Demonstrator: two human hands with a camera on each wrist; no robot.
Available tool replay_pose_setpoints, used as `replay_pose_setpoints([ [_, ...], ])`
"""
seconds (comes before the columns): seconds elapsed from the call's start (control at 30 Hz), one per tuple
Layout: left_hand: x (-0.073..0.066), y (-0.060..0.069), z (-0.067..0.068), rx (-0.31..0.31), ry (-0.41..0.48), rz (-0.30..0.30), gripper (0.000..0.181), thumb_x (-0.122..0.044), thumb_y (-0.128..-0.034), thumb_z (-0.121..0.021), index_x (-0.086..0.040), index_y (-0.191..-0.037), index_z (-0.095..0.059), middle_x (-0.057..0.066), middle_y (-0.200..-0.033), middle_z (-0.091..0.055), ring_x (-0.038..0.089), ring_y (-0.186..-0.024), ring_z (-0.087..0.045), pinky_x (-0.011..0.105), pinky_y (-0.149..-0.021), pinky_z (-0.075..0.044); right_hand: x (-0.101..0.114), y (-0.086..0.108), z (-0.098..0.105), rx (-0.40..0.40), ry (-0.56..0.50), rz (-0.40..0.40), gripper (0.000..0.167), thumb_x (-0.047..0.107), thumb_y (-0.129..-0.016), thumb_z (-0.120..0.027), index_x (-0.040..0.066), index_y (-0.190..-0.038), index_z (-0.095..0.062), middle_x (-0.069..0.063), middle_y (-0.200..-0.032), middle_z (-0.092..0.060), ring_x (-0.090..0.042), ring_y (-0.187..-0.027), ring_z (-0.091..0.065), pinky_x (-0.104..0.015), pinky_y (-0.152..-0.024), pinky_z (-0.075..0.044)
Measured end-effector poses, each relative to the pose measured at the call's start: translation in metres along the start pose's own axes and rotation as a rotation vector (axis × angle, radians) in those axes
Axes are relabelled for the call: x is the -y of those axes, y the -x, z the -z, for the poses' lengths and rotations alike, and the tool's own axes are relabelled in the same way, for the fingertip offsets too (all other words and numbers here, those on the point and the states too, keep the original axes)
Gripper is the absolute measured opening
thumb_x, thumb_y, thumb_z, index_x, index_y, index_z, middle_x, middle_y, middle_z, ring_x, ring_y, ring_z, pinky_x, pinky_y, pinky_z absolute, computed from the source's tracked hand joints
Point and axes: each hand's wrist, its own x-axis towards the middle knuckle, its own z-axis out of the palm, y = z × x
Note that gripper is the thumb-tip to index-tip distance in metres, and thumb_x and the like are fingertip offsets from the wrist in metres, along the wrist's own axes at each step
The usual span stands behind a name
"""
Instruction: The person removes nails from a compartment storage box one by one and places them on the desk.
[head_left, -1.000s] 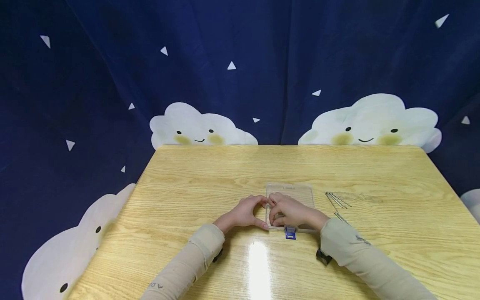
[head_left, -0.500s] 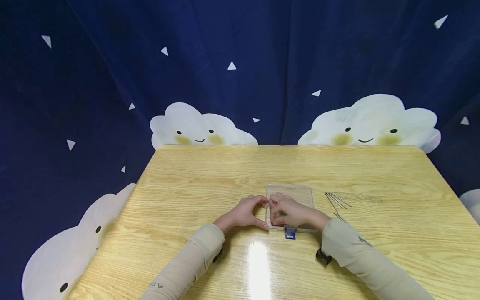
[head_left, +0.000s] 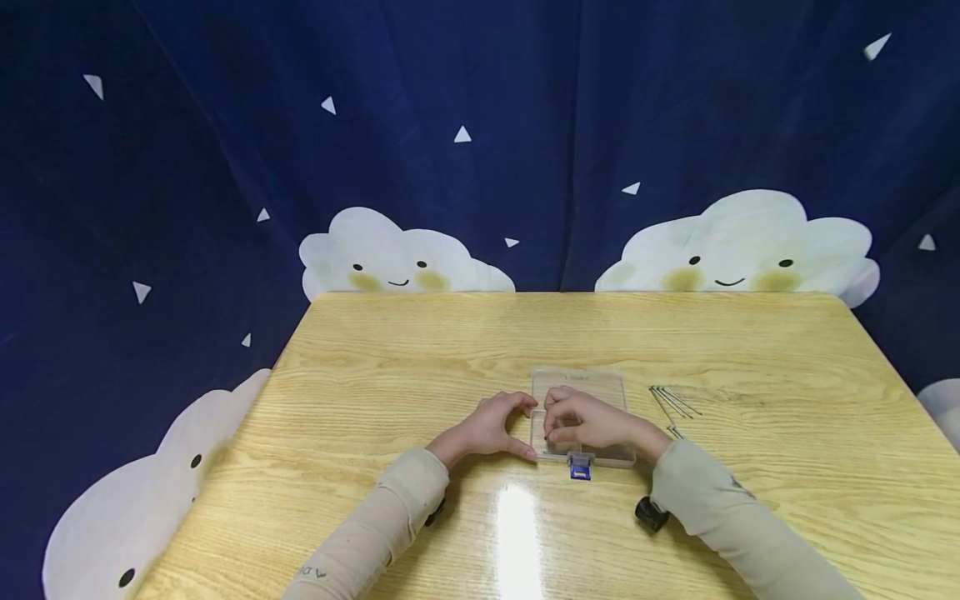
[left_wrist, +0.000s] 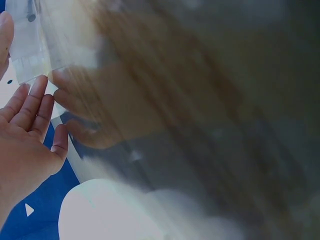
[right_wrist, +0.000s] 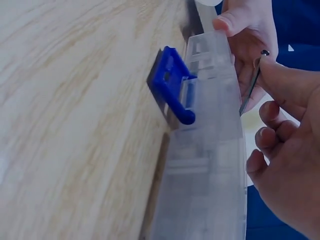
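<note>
The right hand (head_left: pixel 588 419) hides part of the clear box (head_left: pixel 606 387), whose right end the right wrist view cuts off; the right sleeve (head_left: pixel 723 498) partly covers the near nails (head_left: pixel 675 432).

2 hands: L hand (head_left: pixel 491 425) + R hand (head_left: pixel 588 419). 2 sleeves (head_left: pixel 720 500), 1 per arm. Blk wrist units (head_left: pixel 651 515): 2, 1 per wrist, L one mostly hidden. 1 clear box (right_wrist: pixel 205 165), 1 blue latch (right_wrist: pixel 172 82) on it. 1 nail (right_wrist: pixel 252 82) in R hand. Loose nails (head_left: pixel 676 402): approx 4 in far bunch, overlapping, exact qty unclear; near bunch partly behind R sleeve, can't get qty. 1 tbl (head_left: pixel 420 342). Clouds (head_left: pixel 397 250), head view: 4, incl. 1 cut off at R edge. Wht triangles (head_left: pixel 462 135), same view: 10. 1 glare patch (head_left: pixel 517 542) on tbl.
</note>
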Motion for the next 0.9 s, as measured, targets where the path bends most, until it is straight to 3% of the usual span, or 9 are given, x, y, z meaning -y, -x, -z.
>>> replay_pose_setpoints([
  [0.37,0.001,-0.001,-0.001,-0.01,-0.02,-0.005,0.075,-0.038,-0.0645,-0.081,-0.01,-0.126,-0.048,-0.004,-0.109,-0.059,0.015,-0.105,-0.048,0.036,-0.096,-0.031,0.004,0.005,0.007,-0.05,-0.196,-0.07,0.008,0.005,-0.086,-0.06,-0.002,-0.084,-0.064,-0.002,-0.085,-0.051,-0.012,-0.076,-0.043,-0.025,-0.068,-0.038],
  [0.73,0.0,0.0,0.0,-0.011,-0.01,0.006,0.075,-0.038,-0.0637,-0.081,-0.01,-0.125,-0.049,-0.004,-0.108,-0.058,0.015,-0.105,-0.047,0.036,-0.096,-0.031,0.007,0.01,0.01,-0.141,-0.262,-0.234,0.015,0.007,-0.085,-0.061,-0.008,-0.089,-0.063,-0.002,-0.074,-0.051,-0.011,-0.063,-0.043,-0.022,-0.057,-0.038],
  [0.9,-0.001,0.0,0.0,-0.014,-0.008,0.007,0.075,-0.038,-0.0636,-0.081,-0.011,-0.126,-0.049,-0.004,-0.108,-0.058,0.016,-0.106,-0.047,0.036,-0.097,-0.03,0.009,0.015,0.011,-0.157,-0.289,-0.24,0.016,0.006,-0.084,-0.062,-0.009,-0.089,-0.062,-0.002,-0.072,-0.051,-0.011,-0.064,-0.044,-0.022,-0.058,-0.038],
])
